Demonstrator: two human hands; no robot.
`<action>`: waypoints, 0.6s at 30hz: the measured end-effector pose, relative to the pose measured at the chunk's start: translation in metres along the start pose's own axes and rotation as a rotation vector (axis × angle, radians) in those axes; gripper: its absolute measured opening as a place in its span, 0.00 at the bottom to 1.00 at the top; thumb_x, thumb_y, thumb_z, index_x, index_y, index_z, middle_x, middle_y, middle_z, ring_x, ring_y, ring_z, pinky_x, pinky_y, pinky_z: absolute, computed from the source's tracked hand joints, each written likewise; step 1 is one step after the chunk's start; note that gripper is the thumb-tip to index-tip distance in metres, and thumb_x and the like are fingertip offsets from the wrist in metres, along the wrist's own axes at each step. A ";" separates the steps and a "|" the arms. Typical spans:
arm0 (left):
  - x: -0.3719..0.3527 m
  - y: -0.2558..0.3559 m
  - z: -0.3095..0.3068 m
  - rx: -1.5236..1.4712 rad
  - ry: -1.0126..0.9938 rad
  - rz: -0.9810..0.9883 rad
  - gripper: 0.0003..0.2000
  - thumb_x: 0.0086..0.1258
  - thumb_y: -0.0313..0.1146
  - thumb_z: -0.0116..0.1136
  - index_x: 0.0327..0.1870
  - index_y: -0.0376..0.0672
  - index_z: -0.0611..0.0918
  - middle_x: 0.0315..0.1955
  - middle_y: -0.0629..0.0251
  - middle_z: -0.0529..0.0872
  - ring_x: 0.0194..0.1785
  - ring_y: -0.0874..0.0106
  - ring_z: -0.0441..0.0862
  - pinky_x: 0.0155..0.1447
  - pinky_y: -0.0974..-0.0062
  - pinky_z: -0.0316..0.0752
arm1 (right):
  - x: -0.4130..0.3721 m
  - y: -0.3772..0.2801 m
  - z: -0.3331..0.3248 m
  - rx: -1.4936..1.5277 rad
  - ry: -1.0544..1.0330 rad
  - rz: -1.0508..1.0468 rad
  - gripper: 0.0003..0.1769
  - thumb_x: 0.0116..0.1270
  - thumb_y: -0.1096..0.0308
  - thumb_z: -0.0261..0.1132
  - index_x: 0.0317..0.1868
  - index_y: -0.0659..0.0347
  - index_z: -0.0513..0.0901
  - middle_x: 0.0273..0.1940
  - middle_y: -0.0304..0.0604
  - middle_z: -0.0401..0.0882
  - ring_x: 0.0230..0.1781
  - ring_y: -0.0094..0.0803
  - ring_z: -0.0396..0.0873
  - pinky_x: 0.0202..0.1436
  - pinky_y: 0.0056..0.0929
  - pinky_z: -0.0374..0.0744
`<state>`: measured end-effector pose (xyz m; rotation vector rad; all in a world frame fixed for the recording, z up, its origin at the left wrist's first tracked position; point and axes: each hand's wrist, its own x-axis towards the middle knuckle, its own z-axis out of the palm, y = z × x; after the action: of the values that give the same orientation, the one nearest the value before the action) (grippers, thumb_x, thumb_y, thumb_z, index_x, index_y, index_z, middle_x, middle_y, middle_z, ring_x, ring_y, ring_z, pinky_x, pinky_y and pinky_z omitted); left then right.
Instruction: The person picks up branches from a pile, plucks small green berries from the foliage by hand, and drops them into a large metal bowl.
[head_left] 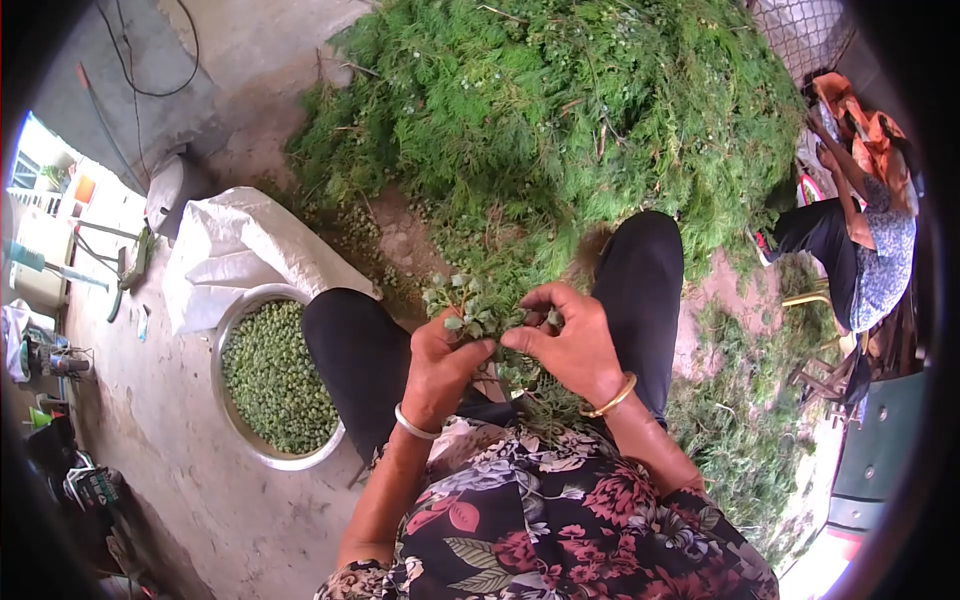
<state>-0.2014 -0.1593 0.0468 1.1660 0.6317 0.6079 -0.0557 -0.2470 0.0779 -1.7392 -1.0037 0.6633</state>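
Between my knees, my left hand is closed round a conifer sprig bearing pale green cones. Close beside it, my right hand is curled, thumb against the fingers, with green cones showing in its grip. The two thumbs almost meet over the sprig. Loose green foliage lies on my lap beneath the hands. To the left of my knee stands a round metal basin full of picked green cones.
A large heap of conifer branches spreads in front of me. A white sack lies beyond the basin. At the right, another person sits by the heap. More cut foliage covers the floor on the right.
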 end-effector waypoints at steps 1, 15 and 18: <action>-0.001 0.002 0.001 0.034 -0.023 -0.012 0.10 0.59 0.21 0.55 0.42 0.32 0.78 0.31 0.71 0.82 0.33 0.83 0.74 0.37 0.84 0.70 | 0.000 0.004 0.003 -0.072 -0.016 0.026 0.23 0.48 0.60 0.77 0.39 0.66 0.79 0.29 0.42 0.80 0.25 0.25 0.75 0.31 0.25 0.76; -0.009 0.013 0.017 0.018 -0.088 -0.204 0.06 0.58 0.21 0.57 0.36 0.31 0.80 0.25 0.70 0.82 0.28 0.83 0.77 0.30 0.83 0.72 | -0.007 0.020 -0.003 0.326 0.014 0.275 0.06 0.59 0.72 0.67 0.31 0.68 0.81 0.23 0.41 0.79 0.20 0.23 0.73 0.21 0.21 0.70; -0.009 0.007 0.015 -0.020 -0.067 -0.169 0.04 0.59 0.20 0.57 0.34 0.32 0.81 0.25 0.69 0.82 0.26 0.81 0.78 0.28 0.82 0.72 | -0.002 0.031 -0.014 1.003 0.102 0.480 0.05 0.62 0.73 0.64 0.33 0.67 0.80 0.23 0.41 0.77 0.17 0.21 0.68 0.16 0.17 0.64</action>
<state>-0.1968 -0.1732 0.0585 1.0975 0.6586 0.4292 -0.0353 -0.2608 0.0541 -1.0660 -0.0753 1.1196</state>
